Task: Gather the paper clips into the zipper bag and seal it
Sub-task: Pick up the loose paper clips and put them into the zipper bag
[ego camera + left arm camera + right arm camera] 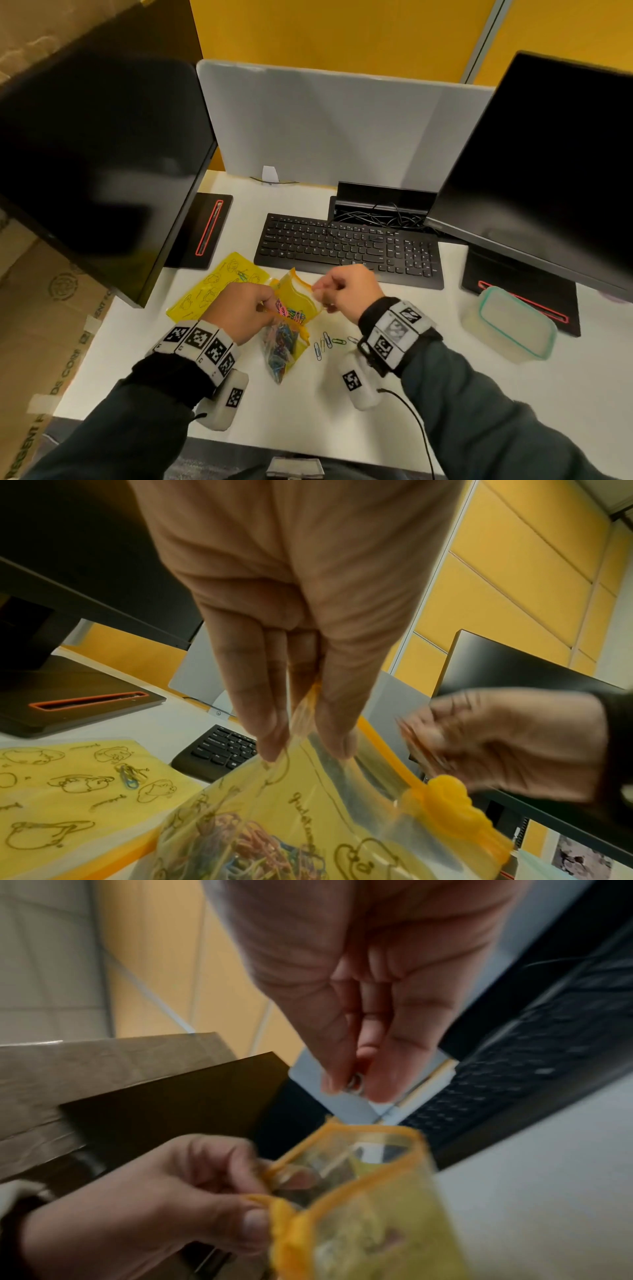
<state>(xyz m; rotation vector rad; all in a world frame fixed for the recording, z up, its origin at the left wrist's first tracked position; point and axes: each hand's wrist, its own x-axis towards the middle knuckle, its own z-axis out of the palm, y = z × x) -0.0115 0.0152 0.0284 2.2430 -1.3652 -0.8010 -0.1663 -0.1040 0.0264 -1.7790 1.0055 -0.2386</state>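
A yellow zipper bag (294, 301) hangs open-mouthed above the desk, with a heap of coloured paper clips (286, 317) inside. My left hand (265, 306) pinches its near rim (301, 715) between thumb and fingers. The orange slider (448, 804) sits at the far end of the zip. My right hand (320, 291) hovers just above the bag's mouth (359, 1150) and pinches a small paper clip (356, 1082) at its fingertips. Several loose clips (327, 342) lie on the desk under my right wrist.
A second yellow bag (212, 291) lies flat to the left with a few clips (128, 773) on it. Behind are a black keyboard (346, 246) and two monitors. A teal-rimmed plastic container (510, 325) stands at the right.
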